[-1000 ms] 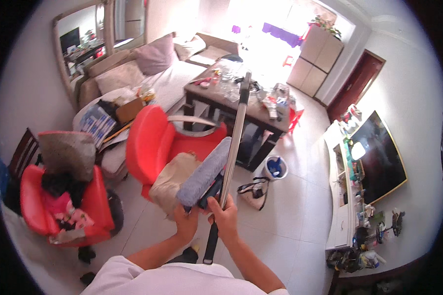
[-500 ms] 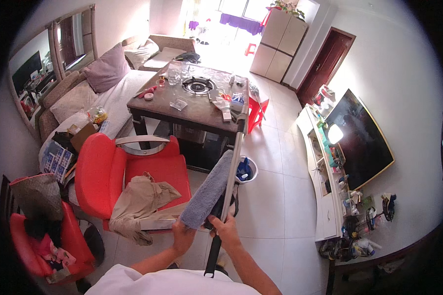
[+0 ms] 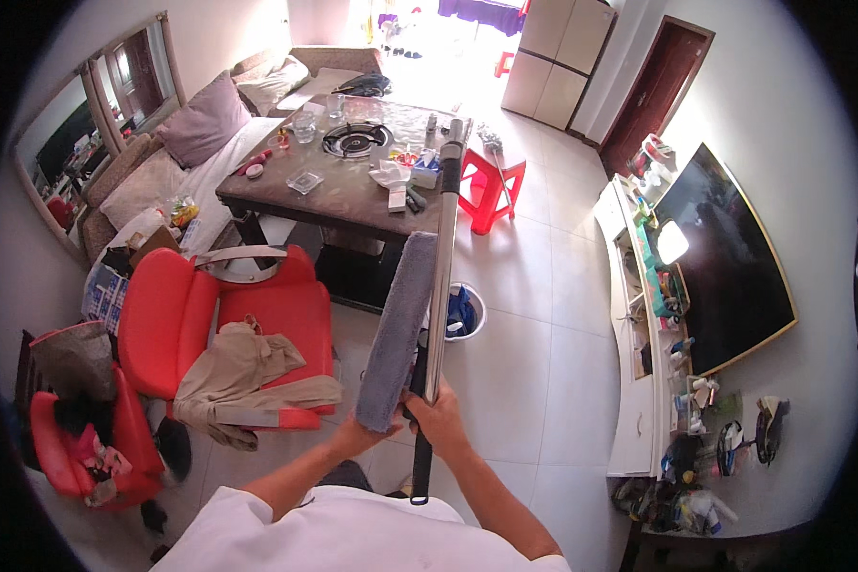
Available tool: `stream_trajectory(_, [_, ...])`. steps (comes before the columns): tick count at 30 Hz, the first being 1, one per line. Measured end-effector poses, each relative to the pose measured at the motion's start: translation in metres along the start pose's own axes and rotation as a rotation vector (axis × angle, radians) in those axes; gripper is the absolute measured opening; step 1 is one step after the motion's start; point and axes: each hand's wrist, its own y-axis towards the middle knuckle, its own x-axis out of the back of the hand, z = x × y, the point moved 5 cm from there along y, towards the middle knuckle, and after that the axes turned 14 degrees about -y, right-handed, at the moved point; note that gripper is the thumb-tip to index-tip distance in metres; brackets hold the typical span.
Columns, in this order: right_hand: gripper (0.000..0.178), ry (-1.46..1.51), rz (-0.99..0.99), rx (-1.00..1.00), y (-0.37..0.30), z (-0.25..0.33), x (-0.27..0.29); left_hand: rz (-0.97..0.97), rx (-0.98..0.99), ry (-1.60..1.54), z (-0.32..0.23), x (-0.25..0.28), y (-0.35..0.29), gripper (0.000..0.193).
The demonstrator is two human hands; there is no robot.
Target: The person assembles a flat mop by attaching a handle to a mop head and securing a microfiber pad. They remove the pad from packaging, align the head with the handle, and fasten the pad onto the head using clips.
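I hold a flat mop upright in front of me. Its silver pole [image 3: 441, 267] with a black grip runs from my hands up toward the table. My right hand [image 3: 436, 419] is closed around the pole's lower black part. The grey mop pad [image 3: 398, 329] hangs folded alongside the pole on its left. My left hand [image 3: 360, 439] holds the pad's lower end.
A dark table [image 3: 338, 191] with a gas burner and clutter stands ahead, a red stool [image 3: 491, 186] to its right. Red armchairs [image 3: 224, 319] with a beige garment sit at left. A small bin [image 3: 462, 313] is behind the mop. A television [image 3: 725, 257] lines the right wall.
The view has swung right across the room; the red chairs slid left and the television came closer. Both hands kept their hold on the mop, which stays upright.
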Motion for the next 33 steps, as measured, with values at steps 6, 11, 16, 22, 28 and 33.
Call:
stream_trajectory(6, [0.024, 0.162, 0.084, -0.047, 0.03, -0.015, 0.057, 0.185, 0.245, -1.009, -0.027, -0.007, 0.062, 0.096])
stream_trajectory(11, [0.022, 0.149, 0.167, -0.107, 0.062, -0.012, 0.088, 0.151, 0.374, -0.82, -0.008, -0.031, 0.145, 0.09])
stream_trajectory(16, [0.022, 0.135, 0.133, -0.177, 0.104, -0.006, 0.132, 0.035, 0.38, -0.804, -0.02, -0.054, 0.213, 0.059])
stream_trajectory(22, [0.023, 0.137, 0.187, -0.191, 0.139, 0.001, 0.166, 0.018, 0.351, -0.731, -0.019, -0.058, 0.259, 0.053])
stream_trajectory(28, [0.029, 0.135, 0.365, -0.229, 0.16, 0.008, 0.205, -0.055, 0.306, -0.705, -0.016, -0.081, 0.28, 0.053])
stream_trajectory(33, [0.032, 0.028, 0.514, -0.202, 0.173, 0.016, 0.238, -0.158, 0.274, -0.711, -0.017, -0.105, 0.288, 0.05])
